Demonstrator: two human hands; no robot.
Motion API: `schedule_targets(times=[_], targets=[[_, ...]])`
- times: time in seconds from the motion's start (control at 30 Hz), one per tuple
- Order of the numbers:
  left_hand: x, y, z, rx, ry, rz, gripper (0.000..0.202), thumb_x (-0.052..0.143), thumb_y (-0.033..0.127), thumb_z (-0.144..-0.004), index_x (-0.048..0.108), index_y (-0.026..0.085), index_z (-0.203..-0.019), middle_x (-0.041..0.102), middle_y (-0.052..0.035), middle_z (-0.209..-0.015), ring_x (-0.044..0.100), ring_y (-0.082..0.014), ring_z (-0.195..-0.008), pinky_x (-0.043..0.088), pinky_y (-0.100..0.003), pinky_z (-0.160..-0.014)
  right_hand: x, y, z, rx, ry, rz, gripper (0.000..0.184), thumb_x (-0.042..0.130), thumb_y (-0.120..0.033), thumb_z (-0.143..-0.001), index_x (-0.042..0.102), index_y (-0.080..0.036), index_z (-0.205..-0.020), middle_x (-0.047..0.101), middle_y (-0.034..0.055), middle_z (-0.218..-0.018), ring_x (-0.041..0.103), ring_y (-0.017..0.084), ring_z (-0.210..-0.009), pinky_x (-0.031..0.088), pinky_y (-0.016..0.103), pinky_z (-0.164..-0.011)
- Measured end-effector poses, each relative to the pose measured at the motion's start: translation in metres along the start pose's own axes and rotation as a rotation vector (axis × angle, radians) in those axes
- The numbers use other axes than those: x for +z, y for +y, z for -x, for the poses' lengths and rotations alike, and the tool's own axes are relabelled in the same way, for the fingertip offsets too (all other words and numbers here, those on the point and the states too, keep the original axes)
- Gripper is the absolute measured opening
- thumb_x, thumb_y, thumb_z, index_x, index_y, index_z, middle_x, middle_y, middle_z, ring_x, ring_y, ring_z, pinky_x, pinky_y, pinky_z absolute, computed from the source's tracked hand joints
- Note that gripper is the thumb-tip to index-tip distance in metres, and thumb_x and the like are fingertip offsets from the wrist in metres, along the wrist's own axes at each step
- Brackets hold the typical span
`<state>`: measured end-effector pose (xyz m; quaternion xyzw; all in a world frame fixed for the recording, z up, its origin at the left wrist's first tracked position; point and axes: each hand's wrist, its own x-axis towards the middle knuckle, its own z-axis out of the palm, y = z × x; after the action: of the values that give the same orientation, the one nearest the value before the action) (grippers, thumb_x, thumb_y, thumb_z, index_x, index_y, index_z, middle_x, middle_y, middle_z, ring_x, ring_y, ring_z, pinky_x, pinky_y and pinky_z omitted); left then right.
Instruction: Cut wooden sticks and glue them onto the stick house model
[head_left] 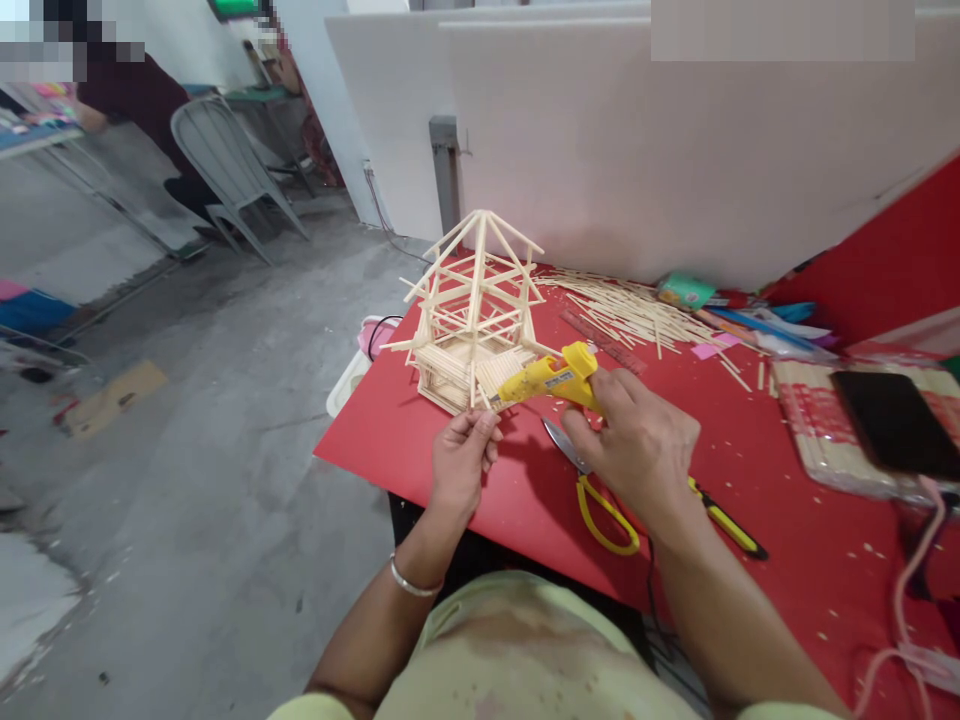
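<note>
One yellow plastic glue gun (551, 378) sits in the right hand (649, 430), whose fingers I see curled round its handle above the red desk (375, 440). On my remote feed its nozzle points at the left hand (459, 465), which has thumb and fingertips pressed together by the base of a pale, open-framed stick model (475, 318) with a peaked roof (what they pinch, I cannot tell). That model stands just in from the desk's left edge. Toward the front edge, I find steel scissors with yellow handles (583, 485); a loose heap of thin pale sticks (630, 305) spreads along the back edge.
</note>
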<state>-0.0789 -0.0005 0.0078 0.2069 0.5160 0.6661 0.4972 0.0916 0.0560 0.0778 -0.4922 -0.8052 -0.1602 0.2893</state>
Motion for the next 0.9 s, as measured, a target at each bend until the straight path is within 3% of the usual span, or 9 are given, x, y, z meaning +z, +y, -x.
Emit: schedule_targets(times=[0.77, 0.9], targets=[[0.0050, -0.0021, -0.0032, 0.057, 0.054, -0.090, 0.036, 0.076, 0.049, -0.073, 0.064, 0.015, -0.069, 0.055, 0.0037, -0.050, 0.039, -0.0029, -0.036, 0.029, -0.015, -0.035, 0.0022, 0.0066, 0.0066, 0.027, 0.008, 0.010, 0.030, 0.054, -0.036, -0.085, 0.064, -0.018, -0.107, 0.064, 0.0017, -0.078, 0.055, 0.013, -0.066, 0.022, 0.027, -0.053], [0.0036, -0.0019, 0.0000, 0.065, 0.037, -0.093, 0.035, 0.074, 0.050, -0.075, 0.066, 0.016, -0.075, 0.056, 0.0038, -0.052, 0.040, -0.0037, -0.037, 0.029, -0.016, -0.036, 0.0024, 0.0058, 0.0057, 0.029, 0.008, 0.009, 0.031, 0.055, -0.037, -0.085, 0.064, -0.018, -0.108, 0.065, 0.0015, -0.080, 0.055, 0.014, -0.066, 0.022, 0.027, -0.053]])
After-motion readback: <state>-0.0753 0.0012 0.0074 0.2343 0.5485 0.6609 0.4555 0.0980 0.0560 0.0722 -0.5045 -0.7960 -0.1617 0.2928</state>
